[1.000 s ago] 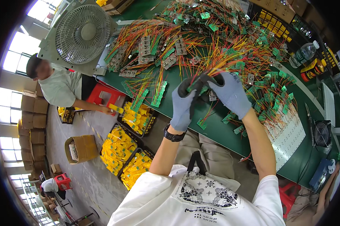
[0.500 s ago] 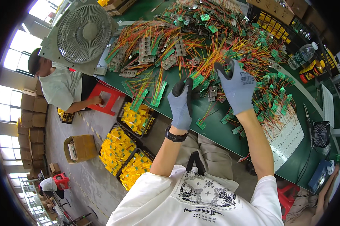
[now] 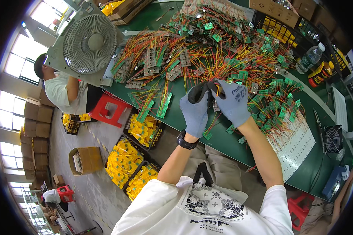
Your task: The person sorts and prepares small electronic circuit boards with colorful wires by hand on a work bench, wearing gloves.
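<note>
My left hand (image 3: 195,109) and my right hand (image 3: 234,101), in grey-blue gloves with black palms, meet fingertip to fingertip over the near part of the green table (image 3: 219,141). Both have their fingers closed in a pinch. Whatever lies between them is mostly hidden; a bit of yellow shows at the right fingers. Beyond the hands spreads a heap of small green circuit boards (image 3: 243,75) with red and yellow wires (image 3: 219,64). Longer green board strips (image 3: 165,105) lie left of my left hand. Right of my right hand, more wired boards rest partly on a white perforated sheet (image 3: 297,147).
A fan (image 3: 91,45) stands at the table's left end. At right are a water bottle (image 3: 311,59), a pen-like tool (image 3: 318,124), a small black fan (image 3: 333,140) and a blue device (image 3: 335,182). Crates of yellow parts (image 3: 123,160) stand on the floor. A co-worker (image 3: 69,92) sits at left.
My right hand has moved left and nearer to me, and its fingertips now meet the left hand's. The green board seen at my left fingers is now hidden. The co-worker's arm has risen.
</note>
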Available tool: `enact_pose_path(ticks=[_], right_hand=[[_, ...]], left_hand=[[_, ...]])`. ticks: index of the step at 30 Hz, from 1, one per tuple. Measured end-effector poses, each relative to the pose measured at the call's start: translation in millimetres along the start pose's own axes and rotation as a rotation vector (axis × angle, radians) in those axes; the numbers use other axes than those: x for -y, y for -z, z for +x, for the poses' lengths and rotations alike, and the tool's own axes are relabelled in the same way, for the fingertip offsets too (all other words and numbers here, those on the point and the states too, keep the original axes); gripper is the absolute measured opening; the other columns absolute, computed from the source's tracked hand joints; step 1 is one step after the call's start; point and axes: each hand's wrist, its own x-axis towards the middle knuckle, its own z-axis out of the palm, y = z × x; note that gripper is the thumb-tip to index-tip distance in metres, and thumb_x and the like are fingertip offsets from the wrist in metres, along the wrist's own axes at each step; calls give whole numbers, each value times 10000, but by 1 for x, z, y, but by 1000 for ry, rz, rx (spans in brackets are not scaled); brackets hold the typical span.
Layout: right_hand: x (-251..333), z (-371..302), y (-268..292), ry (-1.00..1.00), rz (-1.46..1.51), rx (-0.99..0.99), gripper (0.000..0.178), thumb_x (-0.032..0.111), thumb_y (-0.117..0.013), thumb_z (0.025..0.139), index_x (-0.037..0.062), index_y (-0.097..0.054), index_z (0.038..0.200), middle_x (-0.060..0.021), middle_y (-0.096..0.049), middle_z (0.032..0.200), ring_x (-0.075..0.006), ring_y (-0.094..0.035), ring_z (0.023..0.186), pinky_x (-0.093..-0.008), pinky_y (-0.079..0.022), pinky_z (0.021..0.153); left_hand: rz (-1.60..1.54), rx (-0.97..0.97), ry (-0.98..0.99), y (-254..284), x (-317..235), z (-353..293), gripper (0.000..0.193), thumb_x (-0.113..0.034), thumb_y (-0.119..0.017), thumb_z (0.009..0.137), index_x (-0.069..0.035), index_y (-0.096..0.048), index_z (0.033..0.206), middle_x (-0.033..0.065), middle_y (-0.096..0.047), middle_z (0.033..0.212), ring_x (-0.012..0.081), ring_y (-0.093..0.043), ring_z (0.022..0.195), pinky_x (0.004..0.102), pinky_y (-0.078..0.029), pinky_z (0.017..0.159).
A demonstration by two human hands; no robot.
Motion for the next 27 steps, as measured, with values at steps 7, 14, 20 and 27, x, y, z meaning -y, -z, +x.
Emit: enact_pose_path(ticks=[7,14,20,27], right_hand=[[-19,16,31,-61,-266,-182,325,400,-618,865,97,-643,979,-78,-675,730,-300,-659,680,-389,-489,604],[-5,17,50,-50,-192,-283,212,321,-625,873,109,-623,889,-80,-654,685,-276,-644,621,-374,-480,562],[-17,17,47,76,-215,-304,179,294,-629,870,118,-599,858,-76,-656,686,-277,-641,602,-379,-487,544],[-11,18,48,74,-201,-288,184,305,-623,871,122,-620,882,-80,-668,717,-279,-647,605,-368,-495,536]], left_hand=[[488,-34,-416,25,-19,54,314,-85,-630,864,-5,-608,1166,133,-640,1062,207,-621,969,319,-484,803],[1589,36,-360,25,3,138,611,-426,-770,702,-77,-593,1170,140,-623,1103,300,-594,1039,403,-454,922],[1626,178,-260,5,2,155,632,-491,-739,730,-60,-583,1165,129,-610,1146,275,-587,1073,387,-453,900],[1494,-5,-302,13,2,165,371,-423,-595,823,-83,-701,925,131,-688,913,305,-661,876,408,-503,798]])
